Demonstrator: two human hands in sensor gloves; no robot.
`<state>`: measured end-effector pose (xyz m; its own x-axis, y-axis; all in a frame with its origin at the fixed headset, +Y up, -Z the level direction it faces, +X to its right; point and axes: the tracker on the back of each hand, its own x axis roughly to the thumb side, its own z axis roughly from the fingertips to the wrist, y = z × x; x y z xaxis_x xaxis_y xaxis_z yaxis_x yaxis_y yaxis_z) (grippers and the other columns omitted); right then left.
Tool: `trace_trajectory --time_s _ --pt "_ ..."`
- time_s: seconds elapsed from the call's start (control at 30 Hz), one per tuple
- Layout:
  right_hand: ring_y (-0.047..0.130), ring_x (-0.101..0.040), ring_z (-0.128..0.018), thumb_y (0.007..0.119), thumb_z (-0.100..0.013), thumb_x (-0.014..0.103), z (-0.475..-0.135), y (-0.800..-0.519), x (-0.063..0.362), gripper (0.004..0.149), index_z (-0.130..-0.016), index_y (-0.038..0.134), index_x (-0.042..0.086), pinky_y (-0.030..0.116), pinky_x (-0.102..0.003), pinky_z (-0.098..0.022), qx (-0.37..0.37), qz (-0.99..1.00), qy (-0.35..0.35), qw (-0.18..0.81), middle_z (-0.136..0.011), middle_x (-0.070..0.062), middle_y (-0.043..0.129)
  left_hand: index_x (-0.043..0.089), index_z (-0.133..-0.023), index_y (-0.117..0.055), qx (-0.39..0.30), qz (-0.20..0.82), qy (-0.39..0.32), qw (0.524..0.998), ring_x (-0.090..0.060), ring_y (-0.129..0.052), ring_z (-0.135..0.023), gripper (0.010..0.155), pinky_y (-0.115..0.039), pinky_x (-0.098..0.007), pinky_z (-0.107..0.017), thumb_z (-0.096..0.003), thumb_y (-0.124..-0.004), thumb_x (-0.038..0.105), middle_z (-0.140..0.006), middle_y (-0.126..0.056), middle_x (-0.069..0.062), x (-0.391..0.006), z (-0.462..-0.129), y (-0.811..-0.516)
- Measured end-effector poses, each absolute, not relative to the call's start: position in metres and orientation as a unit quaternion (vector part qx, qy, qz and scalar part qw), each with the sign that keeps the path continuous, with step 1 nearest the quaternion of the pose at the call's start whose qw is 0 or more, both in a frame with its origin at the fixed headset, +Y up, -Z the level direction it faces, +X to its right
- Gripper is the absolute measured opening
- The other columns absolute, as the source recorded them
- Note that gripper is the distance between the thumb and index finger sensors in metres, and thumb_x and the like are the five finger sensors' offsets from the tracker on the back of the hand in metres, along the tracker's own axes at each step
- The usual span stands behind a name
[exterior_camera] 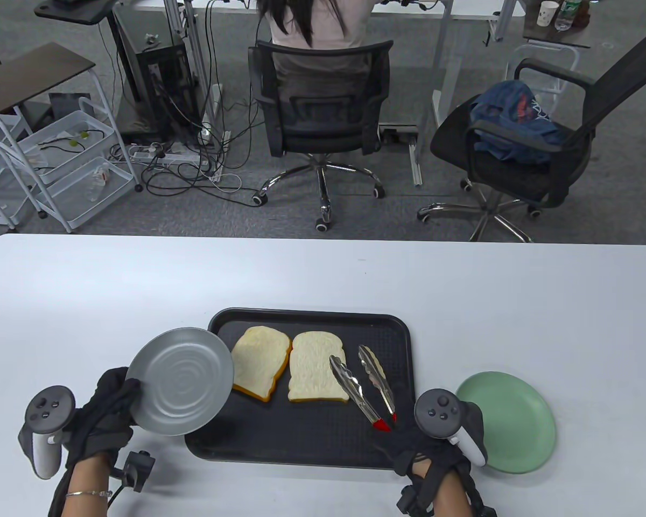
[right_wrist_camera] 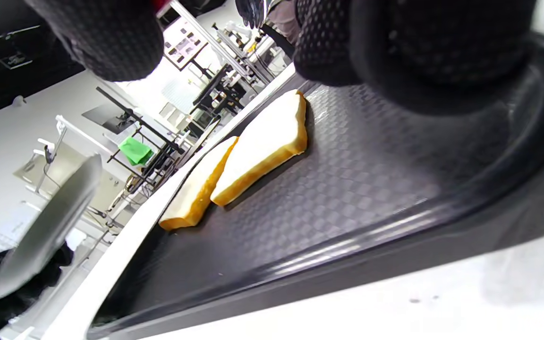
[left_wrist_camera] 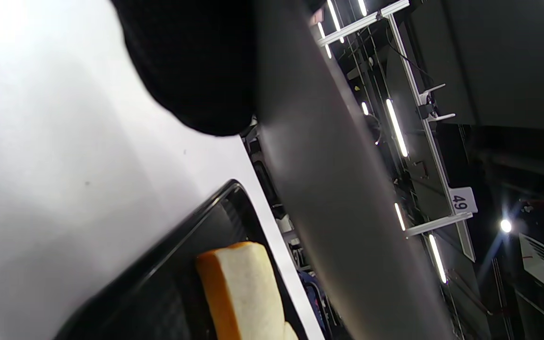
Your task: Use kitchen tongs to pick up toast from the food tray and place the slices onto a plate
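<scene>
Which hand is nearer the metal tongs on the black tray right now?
Right. The right hand sits at the red-tipped handle end of the metal kitchen tongs; the left hand is beyond the black tray's left edge, holding the grey plate.

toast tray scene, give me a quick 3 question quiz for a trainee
1. True or false: both toast slices lie on the black tray.
2. Which plate is the left hand holding up? A) grey plate B) green plate C) neither
3. Fill in: the tongs' tips are over the ____ toast slice.

Key
1. True. The left toast slice and right toast slice lie side by side on the tray.
2. A. The grey plate is held tilted over the tray's left edge; the green plate rests on the table.
3. Right. The tongs are open, red handle ends toward the right hand.
</scene>
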<state>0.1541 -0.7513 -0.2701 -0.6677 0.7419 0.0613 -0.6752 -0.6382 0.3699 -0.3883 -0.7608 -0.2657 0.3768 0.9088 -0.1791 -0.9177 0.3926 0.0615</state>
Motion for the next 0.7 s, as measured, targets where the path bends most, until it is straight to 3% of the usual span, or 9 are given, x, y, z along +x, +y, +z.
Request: trace_trajectory --time_s 0.33,0.7 --pt "0.087 -0.038 -0.037 0.075 -0.044 0.056 -0.279 -0.74 0.175 0.099 -0.097 0.02 -0.007 0.087 -0.041 -0.016 0.085 0.828 0.267 0.486 -0.077 -0.041 0.061 0.0 -0.113 -0.048 -0.025 0.551 0.088 0.829 -0.023 -0.104 -0.053 0.051 -0.096 -0.018 -0.038 -0.0703 -0.062 0.026 -0.087 -0.088 -0.019 -0.388 -0.265 -0.761" --pt "0.088 -0.039 -0.033 0.073 -0.047 0.055 -0.288 -0.769 0.188 0.095 -0.098 0.024 -0.009 0.088 -0.042 -0.013 0.048 0.772 0.409 0.485 -0.073 -0.043 0.065 0.0 -0.113 -0.048 -0.018 0.558 0.092 0.824 -0.023 -0.104 -0.053 0.051 -0.096 -0.019 -0.037 -0.0702 -0.062 0.025 -0.086 -0.088 -0.019 -0.393 -0.264 -0.761"
